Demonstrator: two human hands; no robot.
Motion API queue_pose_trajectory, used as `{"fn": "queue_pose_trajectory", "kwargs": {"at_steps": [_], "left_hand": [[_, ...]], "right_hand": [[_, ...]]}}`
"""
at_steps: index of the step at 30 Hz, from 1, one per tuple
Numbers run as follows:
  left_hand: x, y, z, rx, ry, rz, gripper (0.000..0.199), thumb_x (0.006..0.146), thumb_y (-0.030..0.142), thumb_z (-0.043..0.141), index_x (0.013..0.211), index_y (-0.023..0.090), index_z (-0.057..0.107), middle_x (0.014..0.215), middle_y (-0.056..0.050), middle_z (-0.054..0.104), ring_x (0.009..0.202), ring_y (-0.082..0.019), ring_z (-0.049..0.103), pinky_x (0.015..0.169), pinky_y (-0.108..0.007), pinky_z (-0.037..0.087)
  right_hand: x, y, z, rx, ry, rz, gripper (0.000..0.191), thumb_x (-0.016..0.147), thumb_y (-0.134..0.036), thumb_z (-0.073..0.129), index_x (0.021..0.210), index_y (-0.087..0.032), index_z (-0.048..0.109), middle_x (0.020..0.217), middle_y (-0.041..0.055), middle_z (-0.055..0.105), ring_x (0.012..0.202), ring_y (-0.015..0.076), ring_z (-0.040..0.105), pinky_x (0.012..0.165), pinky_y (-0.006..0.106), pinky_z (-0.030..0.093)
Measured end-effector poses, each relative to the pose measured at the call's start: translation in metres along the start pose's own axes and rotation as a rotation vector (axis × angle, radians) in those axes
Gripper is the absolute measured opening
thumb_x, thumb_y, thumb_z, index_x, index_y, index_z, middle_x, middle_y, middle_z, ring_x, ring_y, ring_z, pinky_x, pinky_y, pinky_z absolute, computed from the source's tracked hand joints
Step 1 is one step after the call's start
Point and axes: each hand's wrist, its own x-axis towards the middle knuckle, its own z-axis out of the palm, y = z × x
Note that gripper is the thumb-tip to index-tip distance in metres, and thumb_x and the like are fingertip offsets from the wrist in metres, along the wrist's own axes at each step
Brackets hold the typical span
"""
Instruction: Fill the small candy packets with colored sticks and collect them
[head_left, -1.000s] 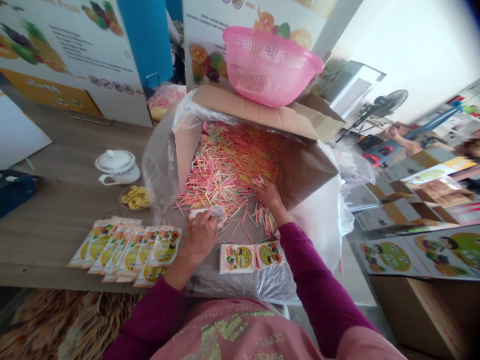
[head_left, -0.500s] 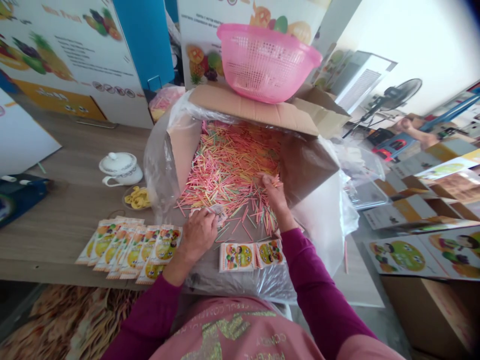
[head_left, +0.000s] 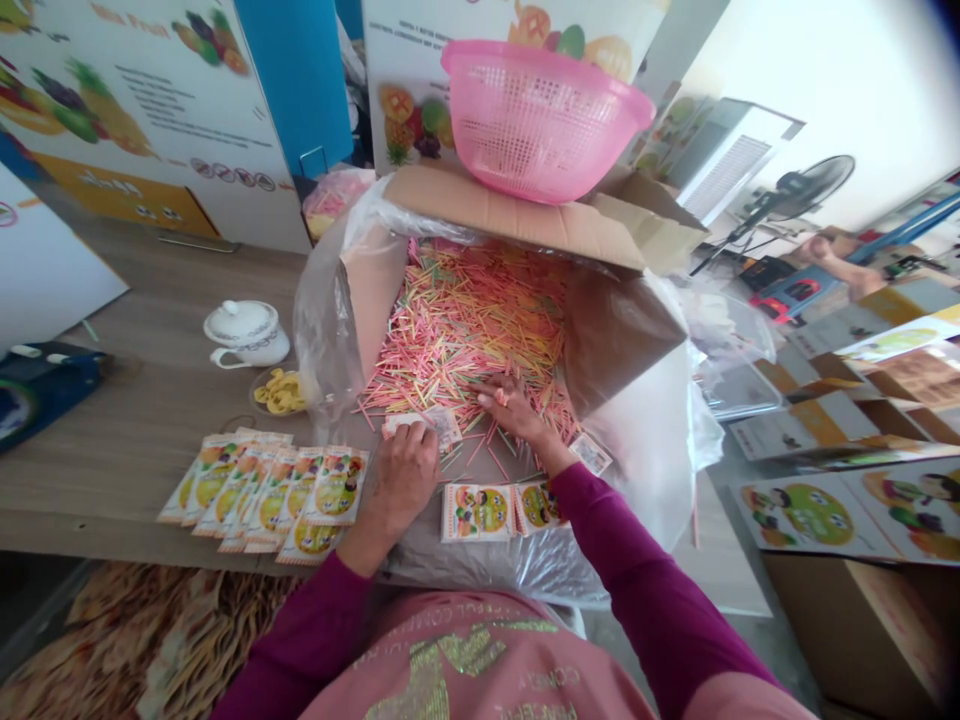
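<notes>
Thin pink, yellow and green sticks (head_left: 465,320) fill an open cardboard box (head_left: 375,300) lined with clear plastic, spilling at its front edge. My left hand (head_left: 409,465) is closed on a small printed packet (head_left: 444,424) at the front of the pile. On the sticks, my right hand (head_left: 517,408) reaches leftward, a small bundle of stick ends showing between its bent fingers. Two filled-looking fruit-print packets (head_left: 480,512) lie in front of me, the right one partly behind my right sleeve. Another small packet (head_left: 591,453) lies beside my right wrist.
Several printed packets (head_left: 262,490) overlap at the left. Behind them stand a lidded white cup (head_left: 246,332) and a dish of yellow pieces (head_left: 280,391). A pink basket (head_left: 544,125) rests on the box's back flap. Cartons (head_left: 847,510) stand at the right.
My right hand has moved left and slightly down across the pile, from the box's right side towards my left hand. My left hand stays on its packet. The view has shifted slightly.
</notes>
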Motion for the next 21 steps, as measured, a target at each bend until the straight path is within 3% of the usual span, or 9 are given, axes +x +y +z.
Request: {"fn": "queue_pose_trajectory", "kwargs": {"at_steps": [4, 8, 12, 16, 19, 21], "left_hand": [[0.005, -0.015, 0.005, -0.116, 0.082, -0.021, 0.024, 0.099, 0.019, 0.051, 0.089, 0.019, 0.073, 0.099, -0.013, 0.072, 0.101, -0.028, 0.062, 0.090, -0.041, 0.048], [0.011, -0.028, 0.008, -0.238, 0.203, -0.036, 0.023, 0.097, 0.016, 0.053, 0.087, 0.019, 0.073, 0.095, -0.011, 0.073, 0.100, -0.027, 0.060, 0.091, -0.037, 0.048], [0.005, -0.025, 0.006, -0.142, 0.109, 0.015, 0.023, 0.097, 0.017, 0.053, 0.089, 0.019, 0.075, 0.100, -0.012, 0.074, 0.102, -0.030, 0.059, 0.092, -0.041, 0.047], [-0.003, -0.017, 0.005, -0.074, 0.022, 0.024, 0.022, 0.097, 0.018, 0.054, 0.101, 0.019, 0.076, 0.107, -0.014, 0.074, 0.104, -0.031, 0.061, 0.092, -0.044, 0.046], [-0.002, -0.020, 0.006, -0.149, 0.053, 0.000, 0.020, 0.095, 0.017, 0.057, 0.096, 0.020, 0.077, 0.103, -0.013, 0.074, 0.102, -0.030, 0.064, 0.090, -0.042, 0.048], [0.003, -0.025, 0.008, -0.314, 0.133, -0.056, 0.020, 0.095, 0.020, 0.059, 0.087, 0.020, 0.077, 0.096, -0.011, 0.075, 0.097, -0.027, 0.066, 0.088, -0.039, 0.050]], "right_hand": [[-0.008, -0.005, -0.006, 0.055, -0.106, -0.020, 0.049, 0.103, -0.058, 0.050, 0.141, -0.032, 0.067, 0.146, 0.0070, 0.061, 0.144, 0.0241, 0.049, 0.128, 0.046, 0.032], [-0.018, -0.028, -0.019, 0.231, -0.013, -0.051, 0.056, 0.106, -0.061, 0.041, 0.150, -0.031, 0.059, 0.154, 0.0040, 0.058, 0.152, 0.0211, 0.042, 0.132, 0.043, 0.024], [-0.017, -0.042, -0.019, 0.289, 0.033, -0.086, 0.061, 0.108, -0.061, 0.032, 0.152, -0.027, 0.057, 0.157, 0.0056, 0.055, 0.153, 0.0206, 0.041, 0.132, 0.042, 0.023], [-0.012, -0.039, -0.008, 0.380, 0.033, -0.111, 0.060, 0.107, -0.062, 0.035, 0.149, -0.027, 0.060, 0.158, 0.0054, 0.055, 0.153, 0.0204, 0.042, 0.131, 0.040, 0.024], [-0.011, -0.035, 0.001, 0.409, 0.012, -0.100, 0.065, 0.105, -0.067, 0.033, 0.148, -0.027, 0.061, 0.157, 0.0055, 0.056, 0.153, 0.0215, 0.042, 0.131, 0.041, 0.025], [-0.011, -0.036, 0.005, 0.428, 0.006, -0.099, 0.069, 0.104, -0.071, 0.031, 0.148, -0.029, 0.061, 0.157, 0.0052, 0.056, 0.153, 0.0224, 0.043, 0.130, 0.042, 0.025]]}}
